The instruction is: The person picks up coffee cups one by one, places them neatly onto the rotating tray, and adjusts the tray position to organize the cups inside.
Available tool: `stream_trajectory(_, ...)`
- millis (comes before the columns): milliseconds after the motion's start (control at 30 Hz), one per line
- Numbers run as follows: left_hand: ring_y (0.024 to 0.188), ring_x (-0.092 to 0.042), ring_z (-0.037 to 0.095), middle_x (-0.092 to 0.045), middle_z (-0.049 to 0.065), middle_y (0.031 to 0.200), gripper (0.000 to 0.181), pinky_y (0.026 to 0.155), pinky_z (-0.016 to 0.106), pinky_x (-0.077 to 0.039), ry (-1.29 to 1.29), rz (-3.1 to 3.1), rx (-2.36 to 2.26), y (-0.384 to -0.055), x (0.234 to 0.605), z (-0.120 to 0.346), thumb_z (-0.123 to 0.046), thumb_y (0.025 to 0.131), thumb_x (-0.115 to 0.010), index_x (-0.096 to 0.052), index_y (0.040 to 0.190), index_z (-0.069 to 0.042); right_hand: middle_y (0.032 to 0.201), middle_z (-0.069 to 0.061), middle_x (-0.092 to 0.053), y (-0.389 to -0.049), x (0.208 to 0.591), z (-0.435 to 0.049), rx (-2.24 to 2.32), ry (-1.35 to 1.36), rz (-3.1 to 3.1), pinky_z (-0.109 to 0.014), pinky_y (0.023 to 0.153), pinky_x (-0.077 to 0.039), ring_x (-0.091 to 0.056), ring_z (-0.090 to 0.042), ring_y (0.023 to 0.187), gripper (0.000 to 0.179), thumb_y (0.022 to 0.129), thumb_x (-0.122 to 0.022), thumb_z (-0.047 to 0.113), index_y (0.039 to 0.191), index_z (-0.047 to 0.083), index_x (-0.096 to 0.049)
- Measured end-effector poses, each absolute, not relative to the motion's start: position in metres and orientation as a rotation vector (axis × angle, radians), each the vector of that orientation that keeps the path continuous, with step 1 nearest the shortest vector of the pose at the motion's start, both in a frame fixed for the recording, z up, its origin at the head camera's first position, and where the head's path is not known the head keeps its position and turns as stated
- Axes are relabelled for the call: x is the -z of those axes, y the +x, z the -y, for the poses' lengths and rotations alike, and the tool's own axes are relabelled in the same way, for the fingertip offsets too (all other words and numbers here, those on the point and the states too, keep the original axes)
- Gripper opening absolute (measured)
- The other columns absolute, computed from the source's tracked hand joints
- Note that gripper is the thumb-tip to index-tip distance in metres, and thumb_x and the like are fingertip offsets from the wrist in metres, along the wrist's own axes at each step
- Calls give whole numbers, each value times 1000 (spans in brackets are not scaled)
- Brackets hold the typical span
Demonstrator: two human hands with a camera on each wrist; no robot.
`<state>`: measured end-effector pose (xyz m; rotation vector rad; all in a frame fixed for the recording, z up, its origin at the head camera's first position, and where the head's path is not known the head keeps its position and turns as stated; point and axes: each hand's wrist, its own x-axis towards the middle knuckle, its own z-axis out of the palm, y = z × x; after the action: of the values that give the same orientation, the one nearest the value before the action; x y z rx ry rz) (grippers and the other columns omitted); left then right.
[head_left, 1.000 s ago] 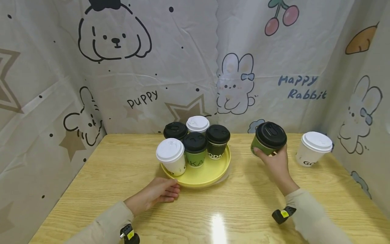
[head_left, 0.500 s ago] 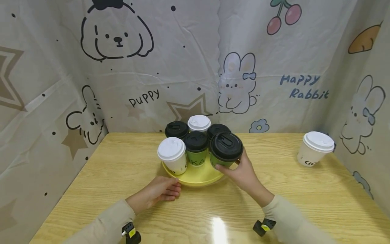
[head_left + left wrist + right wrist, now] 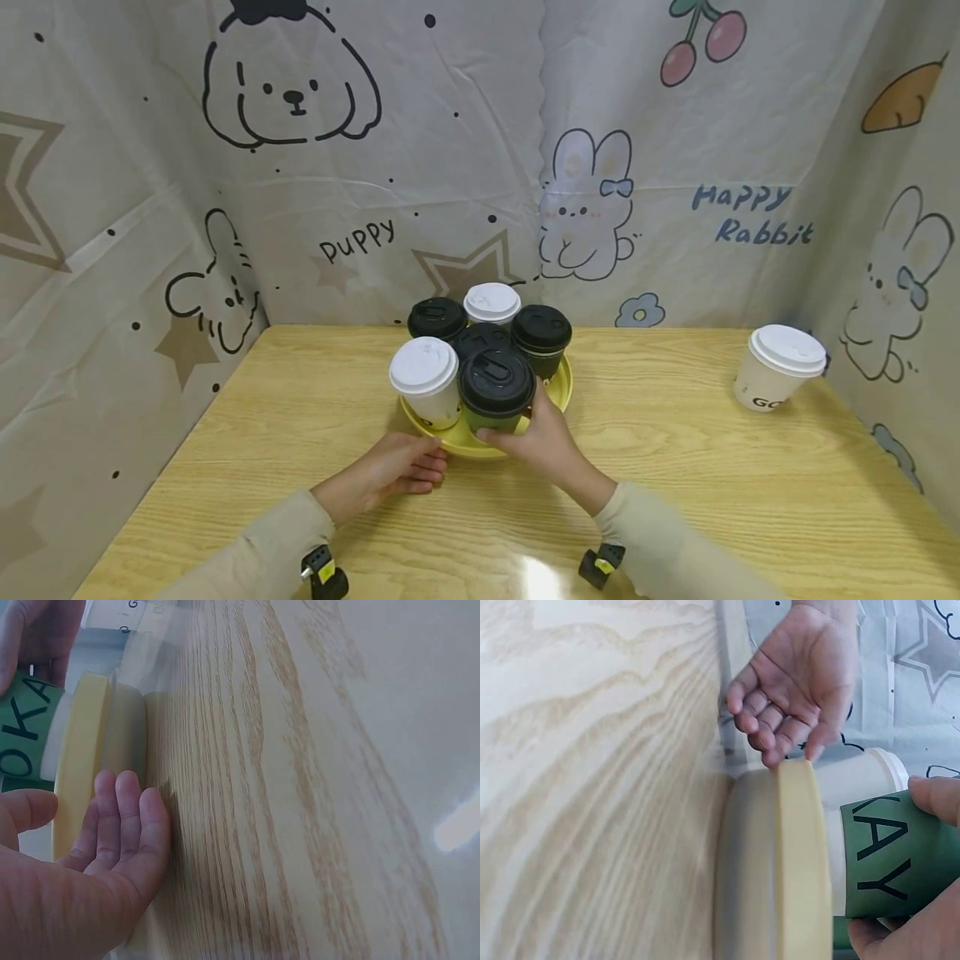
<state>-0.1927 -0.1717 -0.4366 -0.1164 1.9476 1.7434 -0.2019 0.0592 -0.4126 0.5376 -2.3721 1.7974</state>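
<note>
My right hand (image 3: 543,437) grips a green paper coffee cup (image 3: 900,859) with a black lid (image 3: 497,382), holding it at the front of the round yellow tray (image 3: 461,446). In the right wrist view the cup's pale base is close to the tray's raised rim. At the front left of that rim, my left hand (image 3: 390,471) pinches the edge, thumb at the top and fingers underneath, as the left wrist view shows. Beside the held cup stands a white-lidded cup (image 3: 423,379). Behind it, black-lidded cups (image 3: 542,333) and another white-lidded cup (image 3: 492,304) crowd the tray.
A white cup (image 3: 776,367) with a white lid stands apart at the right of the wooden table (image 3: 675,450). Patterned cloth (image 3: 465,150) hangs along the back and both sides.
My right hand has carried the green cup leftward from the table's right side to the front of the tray. My left hand has stayed at the rim.
</note>
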Motion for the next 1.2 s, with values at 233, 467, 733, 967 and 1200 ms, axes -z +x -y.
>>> stream_trajectory(233,74,-63,12,-66,7,89,40,69,26,-55,-113,-1952,-1728,-193,434,171,-23,98,-48,-57,112,13,132,-9,-52,-203,420,-50,-1759,545,2395,-47,96,-46,-53,-27,119,85,67,-87,11,138,9,-40)
stream_trajectory(467,74,-63,12,-65,7,89,42,69,27,-55,-96,-1957,-1726,-191,432,170,-24,99,-47,-56,114,14,131,-13,-53,-203,425,-45,-1693,517,2436,-45,96,-46,-55,-28,116,87,66,-87,10,137,5,-38)
stream_trajectory(733,73,-63,12,-65,6,87,40,68,25,-55,-104,-1954,-1729,-191,433,171,-23,98,-47,-57,112,13,129,-16,-55,-201,429,-43,-1601,506,2489,-47,101,-43,-55,-30,118,87,65,-87,11,136,2,-39)
stream_trajectory(967,74,-63,12,-65,7,88,40,69,26,-55,-104,-1957,-1725,-191,433,170,-23,98,-47,-57,113,13,130,-18,-54,-201,430,-44,-1510,529,2509,-48,103,-41,-52,-32,122,87,66,-88,14,136,1,-38)
stream_trajectory(1200,74,-63,12,-65,7,89,41,69,27,-55,-99,-1957,-1723,-191,432,170,-23,98,-47,-56,113,14,131,-17,-54,-202,430,-44,-1471,530,2525,-47,103,-41,-51,-31,123,88,65,-88,15,137,2,-38)
